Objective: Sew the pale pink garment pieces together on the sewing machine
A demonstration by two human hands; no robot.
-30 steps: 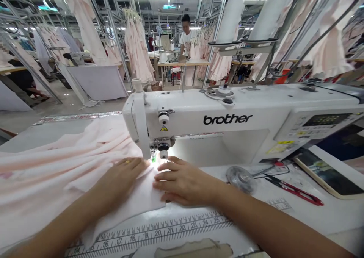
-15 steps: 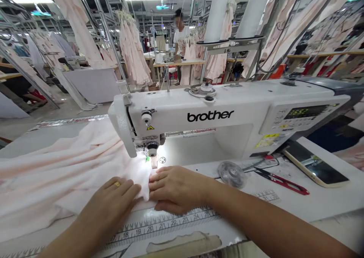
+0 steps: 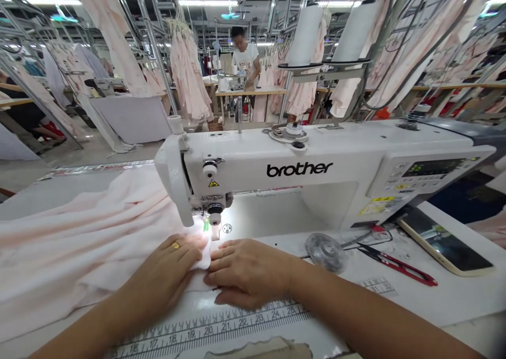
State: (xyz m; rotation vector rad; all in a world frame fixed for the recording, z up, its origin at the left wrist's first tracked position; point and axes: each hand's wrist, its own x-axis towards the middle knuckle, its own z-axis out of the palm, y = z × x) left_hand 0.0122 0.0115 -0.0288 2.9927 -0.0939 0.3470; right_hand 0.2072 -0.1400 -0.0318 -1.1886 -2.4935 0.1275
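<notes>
Pale pink fabric [image 3: 118, 227] lies in soft folds over the left of the machine table, its right edge beside the lit needle area of a white sewing machine [image 3: 245, 164]. On this cloth rests my left hand [image 3: 174, 261], a gold ring on one finger, its fingers stretched out and pressing down just in front of the presser foot [image 3: 214, 222]. My right hand [image 3: 247, 272] lies palm down at the cloth's right edge, fingers extended and fingertips touching it. Its thumb lies near the printed ruler. The undersides of both hands are hidden.
Right of my hands lie a clear round plastic piece [image 3: 326, 252], red-handled thread snips [image 3: 403, 267] and a phone [image 3: 446, 243]. A ruler strip [image 3: 221, 324] runs along the front. Thread cones [image 3: 306, 35] stand behind the machine; a person [image 3: 245, 58] works beyond.
My left hand has moved up and right, closer to the presser foot and right hand. The cloth edge between them looks bunched. The view has shifted slightly, and the background person leans over a table.
</notes>
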